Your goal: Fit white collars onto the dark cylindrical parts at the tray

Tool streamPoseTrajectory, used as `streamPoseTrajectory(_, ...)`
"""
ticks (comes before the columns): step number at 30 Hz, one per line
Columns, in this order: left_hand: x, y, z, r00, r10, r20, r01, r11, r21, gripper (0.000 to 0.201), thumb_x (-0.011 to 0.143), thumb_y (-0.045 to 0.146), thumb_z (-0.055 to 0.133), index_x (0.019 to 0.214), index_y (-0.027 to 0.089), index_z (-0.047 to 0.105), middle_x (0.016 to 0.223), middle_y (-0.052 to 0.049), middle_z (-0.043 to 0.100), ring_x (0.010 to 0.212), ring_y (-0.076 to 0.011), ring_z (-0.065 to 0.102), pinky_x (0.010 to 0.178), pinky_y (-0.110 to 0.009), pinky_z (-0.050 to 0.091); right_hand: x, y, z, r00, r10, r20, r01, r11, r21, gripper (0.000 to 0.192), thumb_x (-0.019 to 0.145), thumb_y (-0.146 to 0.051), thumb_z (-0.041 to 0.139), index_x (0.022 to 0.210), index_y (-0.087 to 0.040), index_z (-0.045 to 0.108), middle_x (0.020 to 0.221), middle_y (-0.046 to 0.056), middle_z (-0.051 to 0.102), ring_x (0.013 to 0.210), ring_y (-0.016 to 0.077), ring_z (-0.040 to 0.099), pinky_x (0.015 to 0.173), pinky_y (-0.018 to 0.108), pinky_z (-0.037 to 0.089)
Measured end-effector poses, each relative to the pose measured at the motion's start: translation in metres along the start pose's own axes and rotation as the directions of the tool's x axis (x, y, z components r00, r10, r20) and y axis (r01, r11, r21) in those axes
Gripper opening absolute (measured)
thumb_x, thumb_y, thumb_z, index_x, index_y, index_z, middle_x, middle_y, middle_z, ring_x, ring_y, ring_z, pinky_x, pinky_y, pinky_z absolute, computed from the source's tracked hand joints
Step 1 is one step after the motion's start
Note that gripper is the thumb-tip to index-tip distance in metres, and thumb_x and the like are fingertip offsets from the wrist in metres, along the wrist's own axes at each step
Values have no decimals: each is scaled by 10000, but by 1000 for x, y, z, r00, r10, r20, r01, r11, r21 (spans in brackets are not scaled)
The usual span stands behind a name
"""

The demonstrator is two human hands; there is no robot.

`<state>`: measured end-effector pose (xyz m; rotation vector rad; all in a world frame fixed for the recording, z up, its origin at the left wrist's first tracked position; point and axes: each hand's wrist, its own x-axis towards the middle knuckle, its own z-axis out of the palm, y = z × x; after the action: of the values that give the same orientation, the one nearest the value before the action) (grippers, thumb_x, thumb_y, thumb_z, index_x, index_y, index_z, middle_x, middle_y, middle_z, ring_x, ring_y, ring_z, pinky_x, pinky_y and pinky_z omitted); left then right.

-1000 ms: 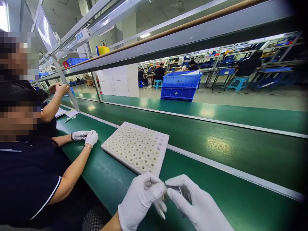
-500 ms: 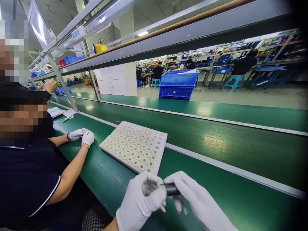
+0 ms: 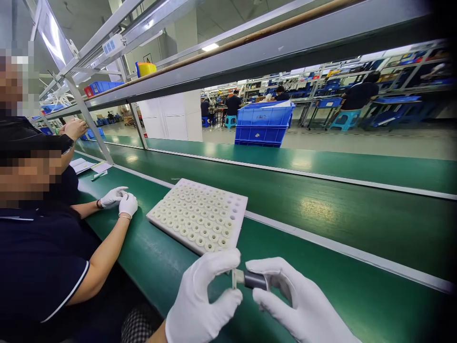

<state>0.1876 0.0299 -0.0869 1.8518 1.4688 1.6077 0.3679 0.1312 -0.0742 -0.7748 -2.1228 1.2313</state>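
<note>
My left hand (image 3: 205, 295), in a white glove, has its thumb and forefinger at opposite edges of a pale flanged piece (image 3: 238, 277). The flange stands edge-on between those fingertips. A short dark grey cylinder (image 3: 255, 280) joins the piece's right side, in line with it. My right hand (image 3: 293, 295), also gloved in white, curves its thumb and fingers around the cylinder and grips it. Its far end is hidden by the fingers. Just beyond my hands lies a white foam tray (image 3: 240, 223) with rows of pale ring-shaped parts (image 3: 201, 242) in its holes.
The green bench (image 3: 153, 255) has a pale metal strip (image 3: 303, 232) along it. At left sits a co-worker with gloved hands (image 3: 123, 201) together on the bench. Papers (image 3: 81, 165) lie beyond them. Stacked blue crates (image 3: 263, 125) stand at the back, below an overhead shelf (image 3: 228, 71).
My left fingers have opened out from a closed curl, so the flanged piece now shows. My right thumb and forefinger have spread around the cylinder. The tray stays put.
</note>
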Motion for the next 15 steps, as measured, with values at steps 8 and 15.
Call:
streamPoseTrajectory(8,6,5,-2,930,-358,86,368,893,-260,427,858,555,627,1089,199,668,970,-62,722,855,-173,666,820,-275,521,-3,0,-1,986,-159,-55,154,984,-94,171,825,-368,644,970,-280,669,941,27,749,825,189,714,752,306,614)
streamPoseTrajectory(15,7,11,-5,960,-265,93,277,945,-174,304,838,371,715,1114,259,657,1064,-28,703,967,-171,659,929,-292,507,3,-1,1,996,-88,-4,87,993,-74,191,835,-385,638,986,-269,654,970,28,744,866,196,708,789,329,613)
